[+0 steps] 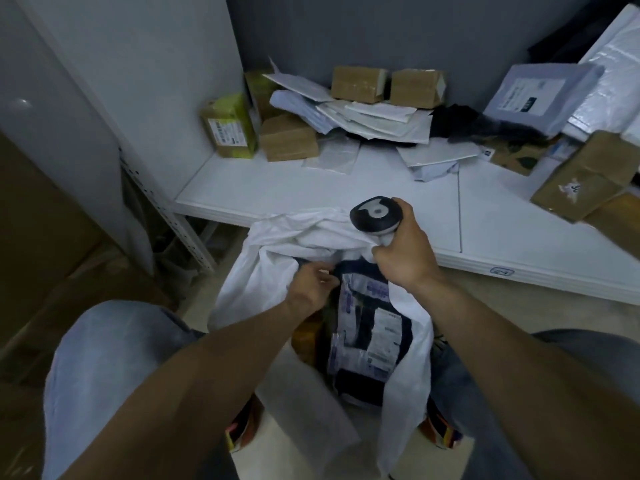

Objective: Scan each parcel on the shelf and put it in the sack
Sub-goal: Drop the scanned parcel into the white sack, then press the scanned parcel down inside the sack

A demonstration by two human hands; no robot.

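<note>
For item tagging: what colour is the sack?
The sack is white; the head view shows it best.

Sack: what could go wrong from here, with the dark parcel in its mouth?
1. The right hand holds both the scanner and the sack rim; either could slip.
2. The dark parcel may snag on the bunched rim by the left hand.

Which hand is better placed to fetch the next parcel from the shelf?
Left, probably. The right hand grips the scanner, so it is occupied. The left hand only pinches the rim of the sack, and the brown box on the shelf sits to the left.
</note>
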